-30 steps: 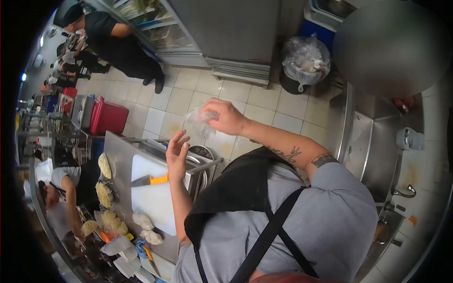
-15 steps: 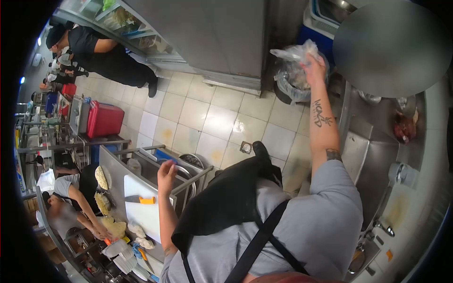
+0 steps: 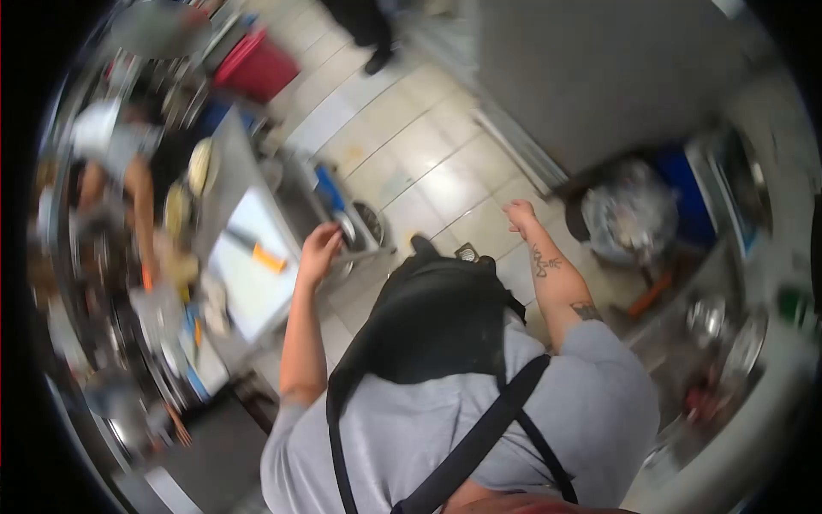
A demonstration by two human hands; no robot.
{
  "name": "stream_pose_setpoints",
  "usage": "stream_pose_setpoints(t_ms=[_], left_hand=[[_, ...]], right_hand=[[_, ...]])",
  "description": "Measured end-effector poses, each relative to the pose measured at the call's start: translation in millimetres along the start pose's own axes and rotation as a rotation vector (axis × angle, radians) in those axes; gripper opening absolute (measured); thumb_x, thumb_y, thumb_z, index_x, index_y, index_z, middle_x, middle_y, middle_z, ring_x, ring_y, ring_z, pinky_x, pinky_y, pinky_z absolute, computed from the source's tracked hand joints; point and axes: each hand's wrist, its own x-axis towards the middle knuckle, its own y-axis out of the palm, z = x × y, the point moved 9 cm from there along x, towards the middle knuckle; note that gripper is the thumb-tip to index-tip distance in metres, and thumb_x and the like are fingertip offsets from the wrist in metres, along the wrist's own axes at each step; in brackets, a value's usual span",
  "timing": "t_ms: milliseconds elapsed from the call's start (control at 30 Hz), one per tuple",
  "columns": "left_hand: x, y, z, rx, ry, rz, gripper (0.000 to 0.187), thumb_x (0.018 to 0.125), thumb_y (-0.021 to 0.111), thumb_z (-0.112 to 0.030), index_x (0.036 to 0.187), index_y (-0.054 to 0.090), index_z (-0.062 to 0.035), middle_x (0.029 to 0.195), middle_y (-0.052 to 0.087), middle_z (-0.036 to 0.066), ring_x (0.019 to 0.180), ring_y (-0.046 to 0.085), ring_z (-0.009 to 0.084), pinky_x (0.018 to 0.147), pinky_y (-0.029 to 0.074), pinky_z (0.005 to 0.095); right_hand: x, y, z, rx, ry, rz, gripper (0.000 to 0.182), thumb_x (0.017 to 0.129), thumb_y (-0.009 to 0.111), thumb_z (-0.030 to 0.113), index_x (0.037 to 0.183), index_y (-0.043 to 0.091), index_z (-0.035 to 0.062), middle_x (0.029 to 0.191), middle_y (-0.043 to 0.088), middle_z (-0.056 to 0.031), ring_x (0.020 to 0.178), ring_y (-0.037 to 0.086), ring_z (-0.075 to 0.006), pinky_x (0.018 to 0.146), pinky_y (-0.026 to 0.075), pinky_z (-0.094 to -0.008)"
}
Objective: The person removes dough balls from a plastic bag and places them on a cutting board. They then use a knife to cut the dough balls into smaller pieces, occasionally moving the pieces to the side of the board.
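Observation:
My left hand (image 3: 320, 249) hangs in the air beside the steel table's corner, fingers loosely bent and holding nothing that I can see. Under it is the shelf end with a round metal pan. My right hand (image 3: 519, 218), on the tattooed forearm, is over the tiled floor with empty, slightly bent fingers. To its right stands a bin lined with a clear plastic bag (image 3: 632, 214), apart from the hand. A white cutting board (image 3: 250, 287) lies on the table left of my left hand, with an orange-handled knife (image 3: 270, 259) on it.
Across the table (image 3: 224, 171) a blurred co-worker (image 3: 137, 171) reaches over food. Another person's dark legs (image 3: 364, 30) stand at the top. A red container (image 3: 257, 67) is at upper left. A grey cabinet (image 3: 616, 86) borders the floor. Metal bowls (image 3: 707, 319) sit at the right.
My right hand has let go of the clear plastic at the bin and drawn back from it. The view has turned, with the bin now farther right and the table nearer my left hand.

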Motion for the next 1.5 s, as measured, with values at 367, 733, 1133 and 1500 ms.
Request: stream_pose_setpoints(t_ms=[367, 733, 1133, 1500], left_hand=[[86, -44, -10, -0.274, -0.096, -0.156, 0.026, 0.104, 0.062, -0.015, 0.129, 0.062, -0.0042, 0.114, 0.072, 0.005, 0.095, 0.069, 0.0129, 0.078, 0.053, 0.0269], [312, -199, -155, -0.165, 0.246, -0.232, 0.027, 0.105, 0.063, -0.026, 0.119, 0.066, -0.0038, 0.109, 0.074, 0.004, 0.095, 0.069, 0.0135, 0.080, 0.054, 0.0296], [449, -441, -280, -0.189, 0.393, -0.686, 0.019, 0.104, 0.064, -0.024, 0.110, 0.070, -0.0062, 0.101, 0.074, 0.001, 0.090, 0.067, 0.0103, 0.078, 0.053, 0.0279], [541, -738, -352, 0.718, 0.531, -1.349, 0.037, 0.086, 0.075, -0.029, 0.112, 0.071, -0.0026, 0.106, 0.074, 0.018, 0.102, 0.071, 0.0344, 0.091, 0.055, 0.0424]], right_hand=[[-74, 271, 285, -0.650, -0.748, 0.460, 0.056, 0.091, 0.077, 0.028, 0.137, 0.061, 0.0011, 0.130, 0.068, -0.0205, 0.103, 0.072, -0.0259, 0.087, 0.058, -0.0379], [-75, 339, 502, -0.547, -0.893, 0.476, 0.043, 0.094, 0.072, 0.021, 0.131, 0.065, 0.0012, 0.123, 0.071, -0.0146, 0.093, 0.072, -0.0215, 0.085, 0.057, -0.0352], [-83, 487, 822, -0.583, -1.327, 0.581, 0.039, 0.094, 0.071, 0.020, 0.127, 0.067, -0.0003, 0.114, 0.074, -0.0139, 0.088, 0.071, -0.0215, 0.081, 0.058, -0.0352], [-41, 659, 945, -0.703, -1.409, 0.794, 0.038, 0.093, 0.072, 0.021, 0.125, 0.068, -0.0002, 0.113, 0.075, -0.0151, 0.088, 0.072, -0.0238, 0.083, 0.058, -0.0377]])
